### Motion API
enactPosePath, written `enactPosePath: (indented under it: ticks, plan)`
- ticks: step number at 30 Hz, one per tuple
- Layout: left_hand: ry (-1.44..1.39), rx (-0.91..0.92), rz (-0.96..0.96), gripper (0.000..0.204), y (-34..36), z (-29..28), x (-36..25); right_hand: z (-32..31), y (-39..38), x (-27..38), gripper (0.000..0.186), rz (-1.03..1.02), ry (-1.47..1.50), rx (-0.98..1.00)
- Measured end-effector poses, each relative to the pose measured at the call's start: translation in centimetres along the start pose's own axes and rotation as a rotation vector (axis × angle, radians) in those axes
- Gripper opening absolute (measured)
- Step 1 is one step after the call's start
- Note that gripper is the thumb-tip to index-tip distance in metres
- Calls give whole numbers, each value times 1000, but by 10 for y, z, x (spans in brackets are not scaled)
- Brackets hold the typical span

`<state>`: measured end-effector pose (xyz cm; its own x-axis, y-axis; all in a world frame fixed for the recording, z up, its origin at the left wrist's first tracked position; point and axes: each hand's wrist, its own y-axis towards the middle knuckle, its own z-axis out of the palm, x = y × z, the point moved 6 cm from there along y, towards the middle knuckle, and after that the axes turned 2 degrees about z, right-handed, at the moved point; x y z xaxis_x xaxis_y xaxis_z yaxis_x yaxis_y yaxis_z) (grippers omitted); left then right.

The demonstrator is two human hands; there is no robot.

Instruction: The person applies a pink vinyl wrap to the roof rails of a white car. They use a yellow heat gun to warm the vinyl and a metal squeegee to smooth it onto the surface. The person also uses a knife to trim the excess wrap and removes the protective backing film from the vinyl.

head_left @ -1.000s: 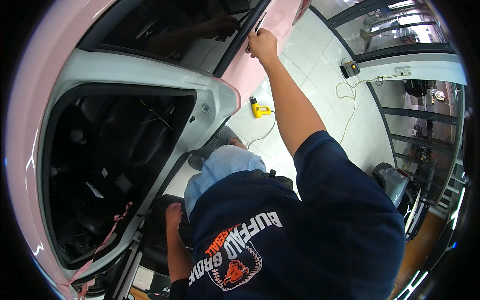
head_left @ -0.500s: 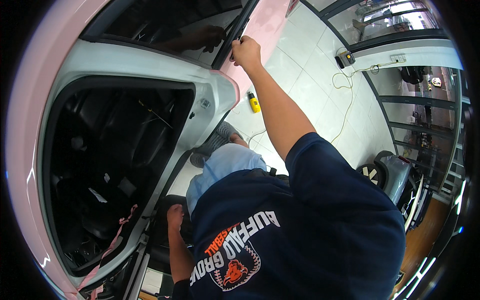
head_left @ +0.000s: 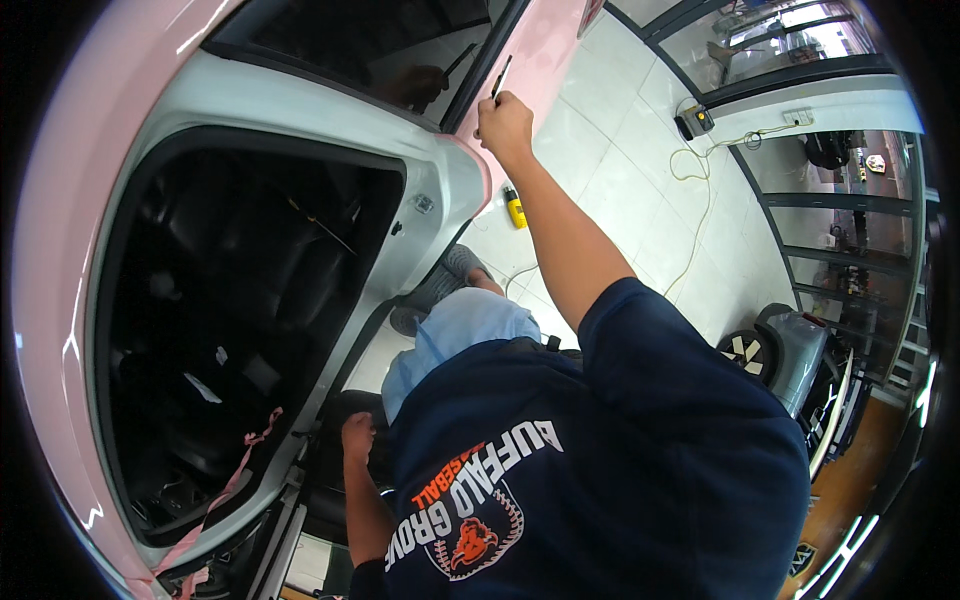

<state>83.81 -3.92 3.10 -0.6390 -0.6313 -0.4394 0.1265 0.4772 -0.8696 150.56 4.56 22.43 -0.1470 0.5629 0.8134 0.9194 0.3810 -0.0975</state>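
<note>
My right hand point(head_left: 507, 130) is raised at the pink car panel point(head_left: 535, 60), beside the lower edge of a dark side window point(head_left: 360, 50). Its fingers are closed round a slim dark tool point(head_left: 502, 77) with a thin pointed end; the exact kind does not show. The window glass reflects the hand and tool. My left hand point(head_left: 357, 437) hangs low beside my body, fingers curled; whether anything lies in them is hidden. Close to it is the white frame point(head_left: 345, 375) of an open car doorway. Ragged pink strips point(head_left: 245, 462) dangle at the doorway's lower part.
Inside the doorway are black seats point(head_left: 190, 250) and pale scraps point(head_left: 200, 388). A yellow and black power tool point(head_left: 515, 208) lies on the tiled floor by my feet. Farther right, a boxy device point(head_left: 697, 122) has a cable point(head_left: 708, 215) trailing. A grey vehicle part point(head_left: 797, 350) stands near glass partitions.
My right hand has drawn back slightly toward me along the pink panel, and the slim tool now shows beyond its fingers. My left hand stays low and curled. The view has shifted a little.
</note>
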Motion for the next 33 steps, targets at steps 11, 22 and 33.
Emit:
enactPosePath:
  ticks: [11,22,33]
  plan:
    - [161,14,141,23,17,29,-61,-20,-62,-68,25,-11,-93,96]
    - [113,72,387,33,25,130,-256,-48,-61,-85,23,-88,-99,233]
    - [91,-122,340,30,10,123,-260,-71,52,-96,22,-61,255,48]
